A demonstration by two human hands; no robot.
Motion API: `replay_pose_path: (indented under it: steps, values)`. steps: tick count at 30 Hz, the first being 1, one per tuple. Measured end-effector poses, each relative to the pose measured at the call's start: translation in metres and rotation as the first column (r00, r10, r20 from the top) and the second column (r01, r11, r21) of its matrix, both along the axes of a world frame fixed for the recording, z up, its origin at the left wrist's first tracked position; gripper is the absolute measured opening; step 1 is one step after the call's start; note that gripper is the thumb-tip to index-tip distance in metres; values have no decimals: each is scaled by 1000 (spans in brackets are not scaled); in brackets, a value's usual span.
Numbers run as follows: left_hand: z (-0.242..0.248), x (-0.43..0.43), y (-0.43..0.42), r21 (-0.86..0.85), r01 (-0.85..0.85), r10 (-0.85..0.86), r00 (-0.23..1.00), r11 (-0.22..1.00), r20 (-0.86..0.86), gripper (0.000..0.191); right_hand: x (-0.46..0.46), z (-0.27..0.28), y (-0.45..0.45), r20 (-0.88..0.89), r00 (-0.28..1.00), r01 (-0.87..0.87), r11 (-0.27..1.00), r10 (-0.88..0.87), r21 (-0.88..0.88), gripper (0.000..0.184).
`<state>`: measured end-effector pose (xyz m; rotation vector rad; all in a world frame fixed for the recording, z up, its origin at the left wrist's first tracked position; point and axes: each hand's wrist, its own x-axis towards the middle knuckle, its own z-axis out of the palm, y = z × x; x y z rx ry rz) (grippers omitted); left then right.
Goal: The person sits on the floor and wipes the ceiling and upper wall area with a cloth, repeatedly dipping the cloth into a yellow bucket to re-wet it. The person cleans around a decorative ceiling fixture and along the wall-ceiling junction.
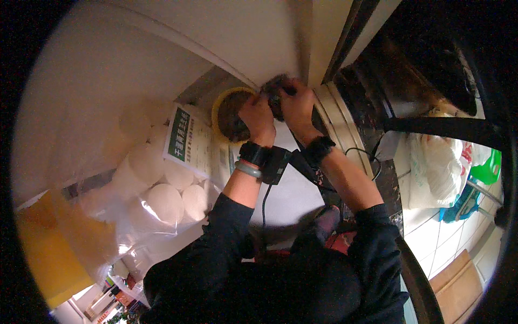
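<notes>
My left hand (259, 117) is at the right rim of a round yellow container (215, 109) with dark contents, its fingers bent. Close beside it, my right hand (298, 101) grips a dark clump (276, 95) whose kind is too blurred to tell. The clump lies between the two hands, against the foot of a pale wall. Whether my left fingers also hold part of it cannot be made out. Black bands circle both wrists, and a pale bangle (248, 169) sits on the left one. A black box (277, 165) with a cable hangs at the left wrist.
Clear plastic packaging with white rolls (164, 202) stands at left, near a printed sheet (178, 137). A yellow panel (52, 251) is at far left. On the right are a pale ledge (344, 125), a black cable, white plastic bags (439, 170), a green plastic container (487, 168) and cardboard (457, 287).
</notes>
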<state>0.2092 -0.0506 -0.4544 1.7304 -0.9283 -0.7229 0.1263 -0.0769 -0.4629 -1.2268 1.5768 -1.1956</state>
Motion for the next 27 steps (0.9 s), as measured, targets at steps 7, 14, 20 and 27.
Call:
replay_pose_path:
  steps: [7,14,20,27]
  values:
    - [-8,13,-2,366,192,-408,559,911,722,10,-2,5,-4,-110,994,-29,996,20,-81,13]
    - [-30,31,-3,137,300,-330,859,944,392,38,-4,-4,-3,-2,1000,14,984,-15,-180,15]
    - [-60,28,2,453,220,-492,561,864,666,16,-5,-40,4,-74,996,-40,994,48,98,24]
    - [-75,28,26,29,356,-349,891,934,290,26,4,-98,10,-15,997,-72,955,80,288,25]
